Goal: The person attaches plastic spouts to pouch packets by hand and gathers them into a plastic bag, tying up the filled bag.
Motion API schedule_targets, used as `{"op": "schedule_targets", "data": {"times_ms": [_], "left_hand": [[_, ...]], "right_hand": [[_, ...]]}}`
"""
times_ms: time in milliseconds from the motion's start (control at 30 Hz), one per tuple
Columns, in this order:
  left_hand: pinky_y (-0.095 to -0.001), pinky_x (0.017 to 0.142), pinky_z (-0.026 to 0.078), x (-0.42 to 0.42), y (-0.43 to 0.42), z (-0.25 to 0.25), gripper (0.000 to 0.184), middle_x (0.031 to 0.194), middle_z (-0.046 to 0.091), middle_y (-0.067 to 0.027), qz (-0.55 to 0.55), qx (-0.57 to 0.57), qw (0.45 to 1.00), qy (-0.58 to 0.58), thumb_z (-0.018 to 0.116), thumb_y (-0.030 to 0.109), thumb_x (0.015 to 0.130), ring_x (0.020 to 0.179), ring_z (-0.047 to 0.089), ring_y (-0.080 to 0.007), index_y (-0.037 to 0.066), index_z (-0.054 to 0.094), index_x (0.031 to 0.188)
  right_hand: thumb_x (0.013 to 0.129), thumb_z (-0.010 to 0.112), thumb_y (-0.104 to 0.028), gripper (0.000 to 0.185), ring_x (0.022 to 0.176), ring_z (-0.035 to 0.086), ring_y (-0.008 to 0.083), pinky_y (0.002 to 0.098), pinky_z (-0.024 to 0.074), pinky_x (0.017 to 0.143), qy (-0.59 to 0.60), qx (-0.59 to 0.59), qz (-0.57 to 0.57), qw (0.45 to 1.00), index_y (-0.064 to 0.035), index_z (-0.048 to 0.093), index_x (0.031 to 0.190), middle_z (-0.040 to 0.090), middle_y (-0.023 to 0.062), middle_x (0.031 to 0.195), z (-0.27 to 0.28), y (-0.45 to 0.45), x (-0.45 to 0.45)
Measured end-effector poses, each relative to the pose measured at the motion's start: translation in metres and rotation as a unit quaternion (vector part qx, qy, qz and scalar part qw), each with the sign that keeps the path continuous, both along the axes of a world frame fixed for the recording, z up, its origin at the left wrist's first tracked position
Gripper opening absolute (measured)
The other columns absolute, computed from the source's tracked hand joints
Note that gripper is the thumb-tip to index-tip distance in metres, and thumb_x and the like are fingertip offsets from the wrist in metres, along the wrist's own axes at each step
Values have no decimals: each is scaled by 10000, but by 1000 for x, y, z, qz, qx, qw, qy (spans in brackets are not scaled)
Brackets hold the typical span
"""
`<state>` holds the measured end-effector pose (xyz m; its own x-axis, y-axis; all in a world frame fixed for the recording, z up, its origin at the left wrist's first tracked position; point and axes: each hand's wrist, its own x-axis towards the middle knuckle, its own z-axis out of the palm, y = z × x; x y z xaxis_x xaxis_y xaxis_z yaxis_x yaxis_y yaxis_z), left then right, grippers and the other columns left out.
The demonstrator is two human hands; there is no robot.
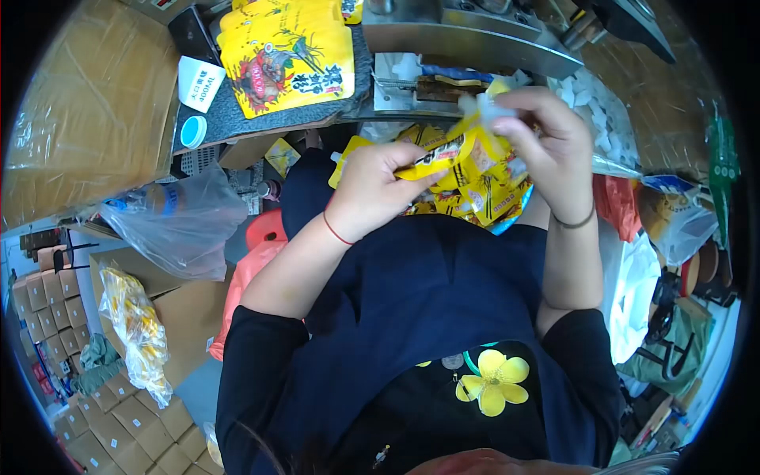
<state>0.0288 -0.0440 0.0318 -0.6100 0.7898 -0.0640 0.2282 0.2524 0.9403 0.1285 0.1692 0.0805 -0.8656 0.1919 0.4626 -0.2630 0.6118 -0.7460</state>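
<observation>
Black shirt [431,408] and yellow flower [492,382] are seen closest to the lens, framed by a dark apron [427,277]. Beyond it, a yellow pouch [450,153] is being held up between two hands: one end is pinched by the thumb and fingers of the left hand [376,186], and at the other a pale piece [484,111] is nipped between thumb and forefinger of the right hand [550,142]. Blur is spread over that piece, so whether it is joined to the pouch cannot be told. Just below, yellow packets [491,204] are heaped. Over on the worktop [237,131], bigger bags [317,67] are stacked, a white container [200,83] is set beside them, and white bits [606,131] are piled beyond the right hand.
</observation>
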Motion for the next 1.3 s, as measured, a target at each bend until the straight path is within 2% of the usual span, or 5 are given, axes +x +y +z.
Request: {"op": "schedule_targets", "data": {"times_ms": [100, 633, 767, 900, 1300], "left_hand": [[-228, 646, 562, 22, 10, -3, 313, 1015, 739, -85, -34, 104, 920, -376, 639, 263, 1016, 758, 696, -104, -32, 681, 1115], [-355, 909, 567, -27, 43, -35, 300, 1167, 703, -158, -32, 154, 857, -491, 650, 21, 941, 1021, 703, -210, -57, 610, 1228], [-403, 987, 500, -50, 15, 11, 669, 1228, 626, -202, 186, 21, 982, 0, 728, 244, 919, 1129, 635, -281, -42, 383, 1416], [-449, 1035, 437, -103, -33, -32, 554, 1270, 611, -224, 174, -146, 723, 653, 664, 240, 925, 1183, 587, -382, 2, 484, 1392], [-249, 596, 443, -20, -10, -14, 224, 699, 635, -43, 39, 47, 991, 123, 784, 174, 882, 641, 524, -56, -31, 699, 855]], "right_hand": [[960, 655, -128, 134, 812, 661, 225, 319, 525, 754, -41, 82, 24, 995, 0, 664, 999, 688, 105, 897, 9, 11, 6], [919, 619, -110, 210, 937, 613, 450, 506, 495, 789, -208, 341, -160, 902, -63, 616, 1124, 613, 209, 1088, -66, 160, 32], [967, 583, -141, 154, 943, 611, 446, 498, 489, 780, -187, 333, -234, 894, -51, 607, 1090, 632, 214, 1063, -67, 153, 33], [1015, 529, -153, 172, 979, 622, 432, 453, 500, 810, -150, 321, -315, 880, -38, 607, 1116, 653, 217, 1049, -47, 133, 46], [902, 715, -89, 133, 752, 667, 207, 301, 526, 707, -16, 0, -29, 999, 3, 668, 986, 682, 109, 864, 7, 1, 8]]}}
